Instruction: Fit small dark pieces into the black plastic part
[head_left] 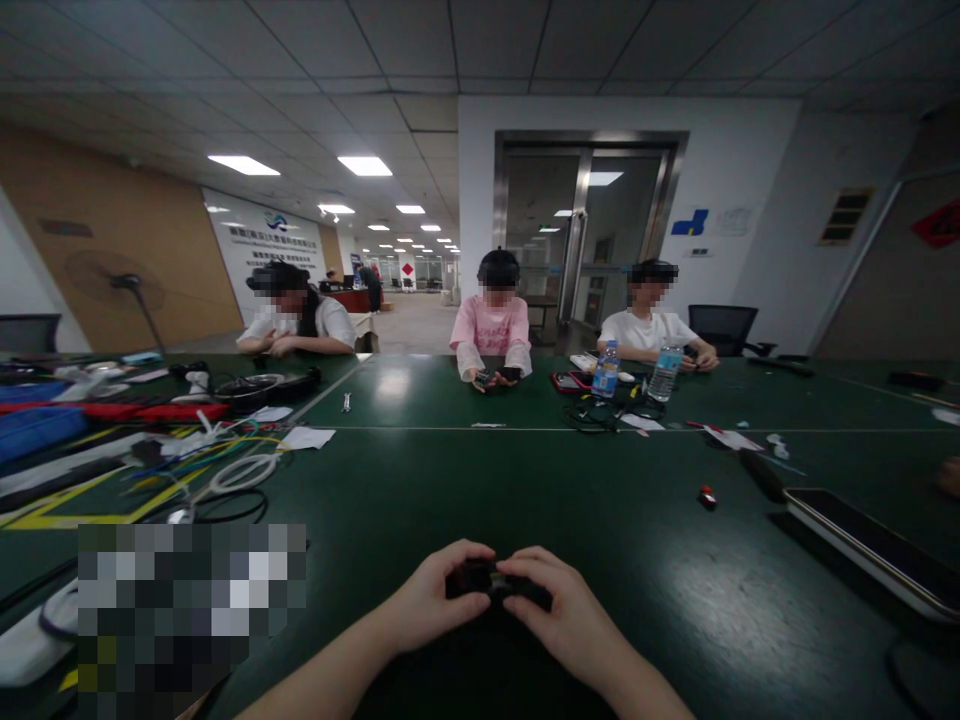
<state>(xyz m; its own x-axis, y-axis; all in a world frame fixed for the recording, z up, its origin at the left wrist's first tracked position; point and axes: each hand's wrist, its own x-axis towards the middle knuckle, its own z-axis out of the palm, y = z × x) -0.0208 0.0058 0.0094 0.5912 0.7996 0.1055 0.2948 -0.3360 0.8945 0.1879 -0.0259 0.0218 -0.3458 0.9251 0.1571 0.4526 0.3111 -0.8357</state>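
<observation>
Close to the table's near edge, my left hand [433,597] and my right hand [568,612] face each other. Both are closed, thumbs and fingers pinching a small black object [475,577] between them. Its left part lies in the left fingers and its right part in the right fingers. A lighter spot shows at its middle, where the fingertips almost meet. Its kind cannot be made out, as it is dark and partly covered by the fingers. The green tabletop [420,490] lies under both hands.
A phone [877,550] lies at the right, with a small red and silver item [706,497] nearer the middle. Cables [244,473], a blue tray [41,432] and papers [308,438] crowd the left. Two bottles [605,370] stand farther back. Three people sit opposite.
</observation>
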